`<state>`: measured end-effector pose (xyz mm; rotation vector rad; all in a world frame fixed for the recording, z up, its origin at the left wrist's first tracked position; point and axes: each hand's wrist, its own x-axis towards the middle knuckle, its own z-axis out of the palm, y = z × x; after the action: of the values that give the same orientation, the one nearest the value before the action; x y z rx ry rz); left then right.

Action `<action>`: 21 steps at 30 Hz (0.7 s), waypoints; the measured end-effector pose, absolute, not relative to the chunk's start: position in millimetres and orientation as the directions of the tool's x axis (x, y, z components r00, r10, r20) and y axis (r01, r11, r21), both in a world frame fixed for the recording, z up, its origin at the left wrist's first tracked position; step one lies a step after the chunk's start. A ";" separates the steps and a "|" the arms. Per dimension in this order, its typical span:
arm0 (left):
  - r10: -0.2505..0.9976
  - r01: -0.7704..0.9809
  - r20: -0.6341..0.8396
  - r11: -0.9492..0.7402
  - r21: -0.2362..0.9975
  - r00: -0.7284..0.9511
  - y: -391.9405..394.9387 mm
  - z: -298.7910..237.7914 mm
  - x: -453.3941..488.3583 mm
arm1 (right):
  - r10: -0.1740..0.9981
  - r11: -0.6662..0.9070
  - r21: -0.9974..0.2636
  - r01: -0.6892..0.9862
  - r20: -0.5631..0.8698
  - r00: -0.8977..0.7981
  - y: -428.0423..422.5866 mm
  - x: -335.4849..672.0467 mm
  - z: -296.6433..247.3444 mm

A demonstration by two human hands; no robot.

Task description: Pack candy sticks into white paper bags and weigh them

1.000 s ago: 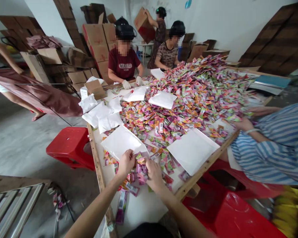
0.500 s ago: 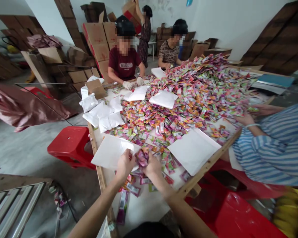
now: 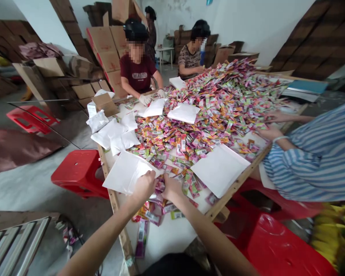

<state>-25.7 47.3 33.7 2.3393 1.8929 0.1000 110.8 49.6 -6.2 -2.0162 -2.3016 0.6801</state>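
My left hand [image 3: 144, 186] grips the near edge of a white bag [image 3: 123, 173] that lies at the table's left edge, holding its mouth apart. My right hand [image 3: 170, 188] is closed on a bunch of small coloured packets [image 3: 160, 186] right at the bag's mouth. More loose packets [image 3: 153, 216] lie on the white tabletop below my hands. A huge heap of the same coloured packets [image 3: 218, 99] covers the middle and far part of the wooden-rimmed table [image 3: 235, 186].
A second flat white bag [image 3: 220, 168] lies to the right of my hands; several filled white bags [image 3: 115, 132] lie at the left. A person in a striped shirt [image 3: 310, 157] works at the right, two people sit at the far side. A red stool [image 3: 77, 170] stands left of the table.
My hands gathered packets from the tabletop, lifted them and brought them to the mouth of the white bag. The bag shifted left. The person standing at the back turned away with a carton.
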 end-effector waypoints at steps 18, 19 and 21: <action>0.960 0.964 -0.095 -0.265 0.008 0.265 35.3 50.1 0.0 | 0.908 0.060 -0.353 0.934 -0.370 -0.198 70.2 106.4 3.9; 0.967 0.970 -0.081 -0.244 -0.009 0.243 33.8 46.8 -2.9 | 0.900 0.048 -0.348 0.936 -0.392 -0.192 72.6 106.3 4.4; 0.979 0.979 -0.041 -0.203 -0.033 0.201 31.9 37.4 -8.6 | 0.892 0.027 -0.338 0.941 -0.418 -0.175 75.3 103.3 5.3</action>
<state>-8.6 31.9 37.4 2.4344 1.9835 -0.0836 103.3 75.3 5.3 -2.0719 -2.3124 0.8930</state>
